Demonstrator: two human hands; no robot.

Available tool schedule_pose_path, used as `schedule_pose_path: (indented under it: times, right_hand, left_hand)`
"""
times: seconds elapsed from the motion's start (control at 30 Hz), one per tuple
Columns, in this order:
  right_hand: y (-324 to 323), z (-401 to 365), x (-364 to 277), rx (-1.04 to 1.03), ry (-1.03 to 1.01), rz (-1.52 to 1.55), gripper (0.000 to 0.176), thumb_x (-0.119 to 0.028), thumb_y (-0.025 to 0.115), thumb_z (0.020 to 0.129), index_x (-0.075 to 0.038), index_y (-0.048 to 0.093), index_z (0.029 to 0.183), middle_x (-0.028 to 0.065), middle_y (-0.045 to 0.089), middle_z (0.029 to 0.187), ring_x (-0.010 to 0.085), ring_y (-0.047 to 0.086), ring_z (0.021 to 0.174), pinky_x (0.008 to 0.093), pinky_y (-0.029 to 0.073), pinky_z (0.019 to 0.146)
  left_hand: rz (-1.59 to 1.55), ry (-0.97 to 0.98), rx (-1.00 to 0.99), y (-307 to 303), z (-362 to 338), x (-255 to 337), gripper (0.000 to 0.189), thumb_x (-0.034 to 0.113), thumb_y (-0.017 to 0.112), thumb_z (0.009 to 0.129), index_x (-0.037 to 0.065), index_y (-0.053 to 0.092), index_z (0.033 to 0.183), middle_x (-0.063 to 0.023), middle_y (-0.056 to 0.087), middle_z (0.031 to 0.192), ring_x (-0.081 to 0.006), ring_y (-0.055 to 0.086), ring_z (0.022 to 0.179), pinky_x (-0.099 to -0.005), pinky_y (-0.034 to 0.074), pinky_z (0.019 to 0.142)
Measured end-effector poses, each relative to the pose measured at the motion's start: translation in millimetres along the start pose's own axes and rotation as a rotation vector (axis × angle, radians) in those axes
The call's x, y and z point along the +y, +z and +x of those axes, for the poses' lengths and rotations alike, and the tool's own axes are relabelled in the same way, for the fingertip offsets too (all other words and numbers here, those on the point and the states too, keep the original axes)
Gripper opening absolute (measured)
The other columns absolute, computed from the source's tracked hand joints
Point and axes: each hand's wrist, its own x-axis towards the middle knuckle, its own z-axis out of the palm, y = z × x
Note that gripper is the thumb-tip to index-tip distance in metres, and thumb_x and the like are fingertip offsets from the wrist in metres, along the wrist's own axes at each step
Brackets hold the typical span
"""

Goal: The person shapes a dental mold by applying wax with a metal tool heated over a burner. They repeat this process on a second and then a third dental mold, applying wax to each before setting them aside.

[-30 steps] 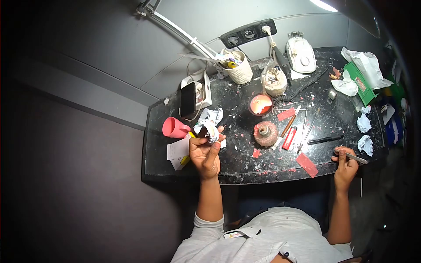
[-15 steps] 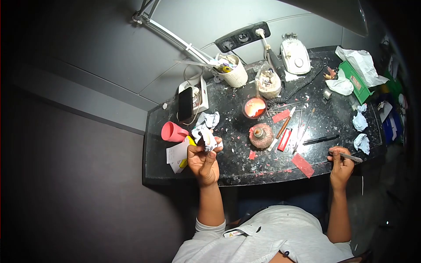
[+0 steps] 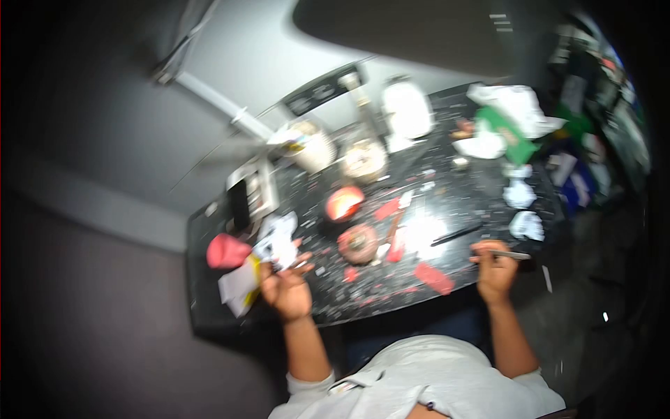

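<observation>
The current view is smeared by motion. My left hand is palm up over the left part of the black worktop, its fingers around a crumpled white piece that looks like paper; whether anything sits inside it is hidden. Near that hand are a pink cup and a white card with yellow edges. At the right front edge, my right hand is closed around a slim grey metal tool, which points to the right.
Mid-worktop stand a round reddish bottle and an orange-lit bowl. Red strips, a black pen and crumpled paper lie to the right. A phone, woven pot and white device stand behind.
The camera has turned, so the whole scene sits further left and lower, tilted and blurred. The tool stays in my right hand. My left hand remains around the white piece.
</observation>
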Motion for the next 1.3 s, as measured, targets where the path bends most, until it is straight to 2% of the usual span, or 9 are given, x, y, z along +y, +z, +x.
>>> schedule_pose_path:
  times: [0.07, 0.2, 0.3, 0.53, 0.9, 0.97, 1.1, 1.17, 1.3]
  right_hand:
    - [1, -2, 7, 0.025, 0.006, -0.021, 0.015, -0.011, 0.061, 0.101, 0.001, 0.069, 0.094, 0.0098, 0.069, 0.091, 0.0122, 0.066, 0.07, 0.0258, 0.055, 0.065]
    - [-3, -2, 1, 0.014, -0.005, -0.11, 0.014, -0.009, 0.066, 0.097, 0.002, 0.071, 0.09, 0.0091, 0.071, 0.084, 0.0119, 0.067, 0.068, 0.0254, 0.052, 0.059]
    - [0, 1, -10, 0.026, 0.029, -0.136, 0.02, -0.018, 0.07, 0.096, 0.001, 0.071, 0.089, 0.0058, 0.07, 0.073, 0.0089, 0.067, 0.063, 0.024, 0.051, 0.057]
    - [4, 1, -13, 0.074, 0.044, -0.196, 0.027, -0.026, 0.071, 0.096, 0.0, 0.071, 0.088, 0.0048, 0.068, 0.065, 0.009, 0.067, 0.06, 0.0245, 0.05, 0.055]
    - [9, 0, -2, 0.145, 0.056, -0.189, 0.031, -0.032, 0.07, 0.097, -0.002, 0.071, 0.093, 0.004, 0.067, 0.063, 0.0095, 0.068, 0.058, 0.0261, 0.049, 0.054]
    - [8, -3, 1, 0.117, 0.073, -0.185, 0.03, -0.031, 0.068, 0.098, -0.002, 0.07, 0.094, 0.0033, 0.068, 0.066, 0.0093, 0.068, 0.06, 0.0256, 0.051, 0.055]
    - [14, -4, 12, 0.241, 0.08, -0.033, 0.024, -0.024, 0.064, 0.101, -0.001, 0.067, 0.1, 0.0061, 0.071, 0.078, 0.0087, 0.066, 0.065, 0.0244, 0.055, 0.061]
    - [15, -2, 9, 0.226, 0.01, -0.009, 0.025, -0.025, 0.063, 0.101, 0.0, 0.065, 0.1, 0.0074, 0.07, 0.077, 0.0101, 0.067, 0.065, 0.0248, 0.056, 0.061]
    - [14, -6, -1, 0.196, -0.067, -0.152, 0.025, -0.025, 0.065, 0.101, 0.0, 0.064, 0.099, 0.0084, 0.07, 0.076, 0.0116, 0.068, 0.066, 0.0249, 0.057, 0.061]
  left_hand:
    - [-0.07, -0.025, -0.008, -8, 0, -12, 0.05, 0.016, 0.057, 0.099, -0.008, 0.038, 0.138, -0.0434, 0.051, 0.13, -0.0442, 0.069, 0.1, -0.0439, 0.063, 0.078]
    - [-0.001, -0.079, 0.026, -24, -10, -37, 0.038, 0.018, 0.047, 0.105, -0.001, 0.038, 0.137, -0.0373, 0.052, 0.133, -0.0365, 0.069, 0.103, -0.0365, 0.061, 0.083]
    - [0.069, -0.059, 0.032, -19, -14, -43, 0.041, 0.022, 0.047, 0.105, 0.001, 0.038, 0.14, -0.0345, 0.059, 0.127, -0.0339, 0.071, 0.097, -0.0354, 0.062, 0.078]
    - [0.067, -0.14, 0.08, -22, -10, -50, 0.043, 0.024, 0.047, 0.105, 0.001, 0.039, 0.141, -0.0331, 0.06, 0.125, -0.0326, 0.071, 0.094, -0.0344, 0.061, 0.076]
    - [0.032, -0.204, 0.095, -35, -5, -57, 0.046, 0.028, 0.048, 0.105, 0.001, 0.041, 0.142, -0.0309, 0.063, 0.122, -0.0305, 0.071, 0.089, -0.0328, 0.06, 0.072]
    - [0.002, -0.22, 0.098, -39, -5, -60, 0.047, 0.029, 0.048, 0.105, 0.001, 0.041, 0.142, -0.0305, 0.063, 0.121, -0.0301, 0.071, 0.088, -0.0325, 0.06, 0.072]
    - [-0.098, -0.246, 0.121, -59, -11, -60, 0.048, 0.031, 0.048, 0.105, 0.001, 0.041, 0.142, -0.0297, 0.064, 0.12, -0.0294, 0.072, 0.087, -0.0319, 0.059, 0.071]
    - [-0.141, -0.24, 0.118, -20, -14, -39, 0.044, 0.029, 0.048, 0.105, 0.004, 0.043, 0.141, -0.0303, 0.064, 0.119, -0.0313, 0.071, 0.086, -0.0341, 0.06, 0.068]
    - [-0.17, -0.231, 0.119, -18, -16, -37, 0.041, 0.026, 0.046, 0.104, 0.002, 0.042, 0.137, -0.0314, 0.064, 0.117, -0.0345, 0.072, 0.083, -0.0392, 0.063, 0.068]
